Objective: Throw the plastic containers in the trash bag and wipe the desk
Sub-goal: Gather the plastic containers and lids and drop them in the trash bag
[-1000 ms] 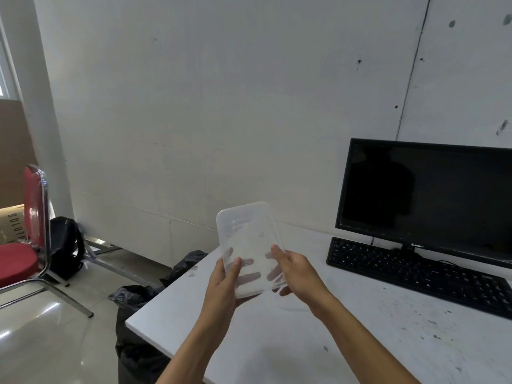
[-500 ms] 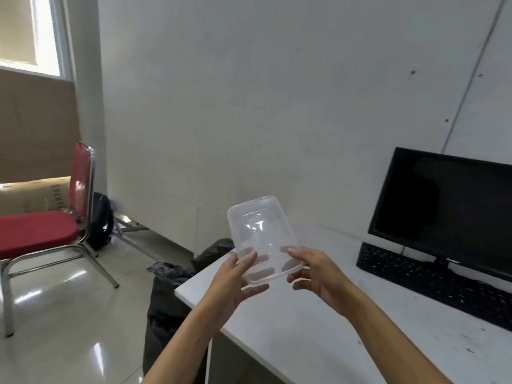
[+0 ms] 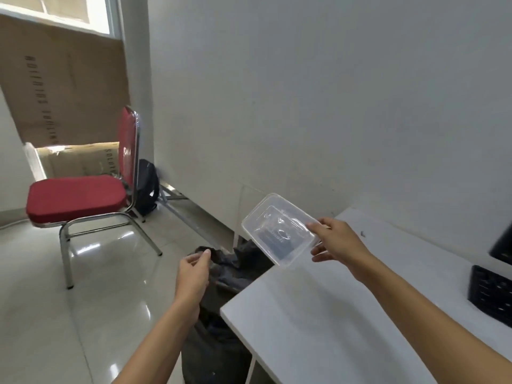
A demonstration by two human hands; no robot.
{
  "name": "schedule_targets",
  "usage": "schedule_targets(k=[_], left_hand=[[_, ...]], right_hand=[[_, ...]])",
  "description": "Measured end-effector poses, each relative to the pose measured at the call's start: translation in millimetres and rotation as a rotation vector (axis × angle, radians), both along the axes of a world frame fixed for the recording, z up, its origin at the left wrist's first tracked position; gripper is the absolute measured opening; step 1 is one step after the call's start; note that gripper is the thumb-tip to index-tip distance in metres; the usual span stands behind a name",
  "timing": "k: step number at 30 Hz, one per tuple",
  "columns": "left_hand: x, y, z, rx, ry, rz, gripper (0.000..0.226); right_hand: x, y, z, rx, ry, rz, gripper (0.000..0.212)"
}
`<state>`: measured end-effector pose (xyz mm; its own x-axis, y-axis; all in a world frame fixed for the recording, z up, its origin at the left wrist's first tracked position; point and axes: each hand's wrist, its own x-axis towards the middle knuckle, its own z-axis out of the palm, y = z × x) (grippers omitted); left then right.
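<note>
A clear plastic container [image 3: 277,231] hangs in the air past the left end of the white desk [image 3: 318,314], above the black trash bag [image 3: 221,273]. My right hand [image 3: 335,239] pinches the container's right rim, thumb on top and fingers underneath. My left hand [image 3: 194,275] has no hold on the container; it reaches low over the bag's left rim with thumb and fingers close together. Whether it touches the bag I cannot tell.
A red padded chair [image 3: 80,195] with a metal frame stands on the shiny floor to the left, a black backpack [image 3: 146,187] behind it by the wall. A black keyboard [image 3: 490,289] and a monitor corner [image 3: 502,245] sit at the desk's right edge.
My view has swung left. My left hand let go of the container and dropped toward the trash bag. My right hand alone carried the container out over the bag.
</note>
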<state>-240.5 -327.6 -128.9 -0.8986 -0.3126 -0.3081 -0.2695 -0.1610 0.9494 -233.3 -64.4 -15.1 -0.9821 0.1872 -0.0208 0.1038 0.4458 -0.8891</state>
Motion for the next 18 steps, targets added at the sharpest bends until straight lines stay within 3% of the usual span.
schedule_targets(k=[3,7,11,15,18], left_hand=[[-49,-4,-35,-0.066,-0.190,0.132,0.075],[-92,8,-69,0.033,-0.345,0.117,0.112],[-115,24,-104,0.063,-0.238,-0.018,0.098],[-119,37,-107,0.089,-0.027,-0.092,0.078],[-110,44,-92,0.216,0.093,-0.084,0.045]], right_hand=[[-50,-20,-11,0.160,0.008,0.030,0.033],[-111,-41,-51,0.447,-0.074,0.117,0.031],[-150,-61,-91,0.736,-0.255,0.270,0.019],[-172,-85,-115,0.814,-0.516,0.415,0.026],[-176,-101,-125,0.759,-0.610,0.536,0.029]])
